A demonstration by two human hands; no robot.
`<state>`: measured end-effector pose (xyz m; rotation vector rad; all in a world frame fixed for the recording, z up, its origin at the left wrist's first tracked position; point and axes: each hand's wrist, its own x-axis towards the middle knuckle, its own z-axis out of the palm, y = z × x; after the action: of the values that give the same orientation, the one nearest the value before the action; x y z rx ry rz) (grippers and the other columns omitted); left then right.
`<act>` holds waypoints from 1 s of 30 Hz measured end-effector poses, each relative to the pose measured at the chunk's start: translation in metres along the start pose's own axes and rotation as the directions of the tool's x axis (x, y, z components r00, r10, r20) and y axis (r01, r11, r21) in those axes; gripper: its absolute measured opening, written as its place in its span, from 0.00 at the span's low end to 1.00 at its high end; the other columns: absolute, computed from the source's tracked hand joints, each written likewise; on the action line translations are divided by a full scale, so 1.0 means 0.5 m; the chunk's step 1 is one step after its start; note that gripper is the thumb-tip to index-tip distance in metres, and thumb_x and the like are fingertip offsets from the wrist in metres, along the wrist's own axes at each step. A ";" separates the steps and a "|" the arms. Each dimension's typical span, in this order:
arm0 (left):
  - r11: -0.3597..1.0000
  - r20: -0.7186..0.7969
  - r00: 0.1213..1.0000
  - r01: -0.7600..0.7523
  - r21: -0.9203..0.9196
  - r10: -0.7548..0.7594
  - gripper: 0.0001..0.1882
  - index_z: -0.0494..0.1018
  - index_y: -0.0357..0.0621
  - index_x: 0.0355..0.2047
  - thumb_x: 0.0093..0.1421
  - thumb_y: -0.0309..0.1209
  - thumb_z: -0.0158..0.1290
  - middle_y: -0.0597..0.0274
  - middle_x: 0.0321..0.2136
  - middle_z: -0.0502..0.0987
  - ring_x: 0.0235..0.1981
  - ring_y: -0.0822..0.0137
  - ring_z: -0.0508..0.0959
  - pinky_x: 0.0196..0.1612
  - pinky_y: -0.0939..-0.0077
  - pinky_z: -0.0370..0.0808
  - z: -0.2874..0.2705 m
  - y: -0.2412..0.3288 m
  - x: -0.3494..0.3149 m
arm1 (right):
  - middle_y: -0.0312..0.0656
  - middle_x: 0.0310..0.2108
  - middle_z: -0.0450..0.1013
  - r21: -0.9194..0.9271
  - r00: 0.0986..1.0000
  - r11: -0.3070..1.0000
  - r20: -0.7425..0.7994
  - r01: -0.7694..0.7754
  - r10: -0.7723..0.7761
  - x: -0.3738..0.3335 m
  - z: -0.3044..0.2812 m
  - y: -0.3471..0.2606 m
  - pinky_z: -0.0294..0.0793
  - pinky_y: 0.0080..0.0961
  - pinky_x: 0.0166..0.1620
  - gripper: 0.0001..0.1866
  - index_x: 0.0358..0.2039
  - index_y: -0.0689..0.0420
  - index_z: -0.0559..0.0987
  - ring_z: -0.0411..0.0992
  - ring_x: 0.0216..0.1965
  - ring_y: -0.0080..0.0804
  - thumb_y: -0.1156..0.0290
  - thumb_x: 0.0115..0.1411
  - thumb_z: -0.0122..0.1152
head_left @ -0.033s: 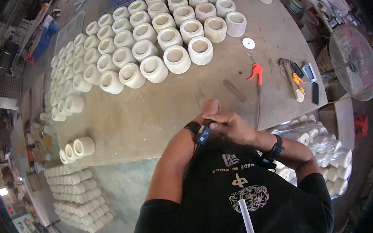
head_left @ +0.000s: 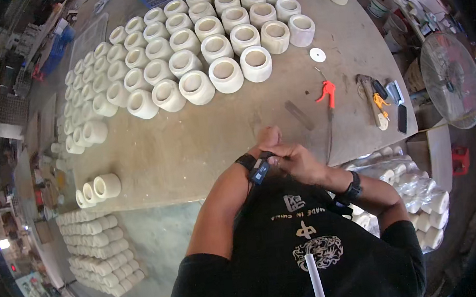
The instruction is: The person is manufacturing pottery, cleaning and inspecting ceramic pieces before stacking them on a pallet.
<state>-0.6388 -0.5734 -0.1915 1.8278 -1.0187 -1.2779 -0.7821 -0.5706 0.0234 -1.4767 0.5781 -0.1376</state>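
My left hand [head_left: 270,137] is held in front of my body above the near part of the table, its fingers curled into a fist; I see nothing in it. A black strap [head_left: 246,161] goes round that wrist, with a small dark box-shaped device [head_left: 259,171] on it. My right hand [head_left: 301,164] reaches across and grips the device, with the thumb against its upper end. Part of the device is hidden by the fingers. My right wrist wears another dark band [head_left: 354,187].
Rows of white hollow cylinders [head_left: 196,88] cover the table's far side. A red air blow gun [head_left: 327,91], a flat grey strip [head_left: 300,115] and a white disc [head_left: 317,55] lie to the right. Beyond the table's right edge stands a fan [head_left: 450,79]. Wrapped cylinders [head_left: 419,188] are stacked at lower right.
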 end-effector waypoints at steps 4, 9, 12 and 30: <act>0.914 -0.027 0.963 0.246 -0.321 -0.268 0.18 0.75 0.46 0.12 0.53 0.38 0.44 0.60 0.13 0.76 0.19 0.64 0.78 0.27 0.68 0.73 0.000 -0.011 0.016 | 0.50 0.45 0.75 -0.228 0.982 0.956 0.046 0.187 -0.181 -0.008 0.008 -0.001 0.70 0.30 0.53 0.30 0.57 0.62 0.68 0.74 0.45 0.37 0.66 0.56 0.67; 0.838 0.108 0.961 0.276 -0.471 -0.256 0.15 0.71 0.43 0.20 0.59 0.37 0.46 0.61 0.18 0.73 0.17 0.69 0.70 0.20 0.73 0.66 -0.019 -0.014 0.048 | 0.56 0.45 0.73 -0.351 0.991 0.930 -0.036 0.108 -0.128 -0.002 0.023 -0.011 0.74 0.37 0.48 0.42 0.56 0.63 0.66 0.74 0.47 0.50 0.59 0.45 0.78; 0.794 0.071 0.968 0.239 -0.559 -0.242 0.14 0.71 0.43 0.20 0.59 0.36 0.46 0.62 0.18 0.73 0.17 0.69 0.70 0.20 0.73 0.66 -0.028 -0.003 0.050 | 0.54 0.42 0.75 -0.381 0.997 0.923 -0.024 0.059 -0.073 0.013 0.018 -0.013 0.75 0.37 0.46 0.39 0.53 0.62 0.68 0.75 0.44 0.49 0.62 0.44 0.78; 0.526 0.470 0.875 0.349 -0.776 0.112 0.25 0.66 0.50 0.52 0.65 0.54 0.42 0.61 0.43 0.74 0.45 0.65 0.74 0.48 0.66 0.70 -0.089 0.230 -0.114 | 0.46 0.47 0.73 0.476 0.950 0.878 -0.290 0.041 0.113 0.076 -0.182 -0.013 0.74 0.19 0.36 0.25 0.61 0.58 0.62 0.73 0.35 0.24 0.68 0.65 0.52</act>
<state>-0.6332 -0.5728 -0.0559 0.8158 -0.2998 -1.9212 -0.7883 -0.6690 0.0201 -0.9619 0.7634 -0.4594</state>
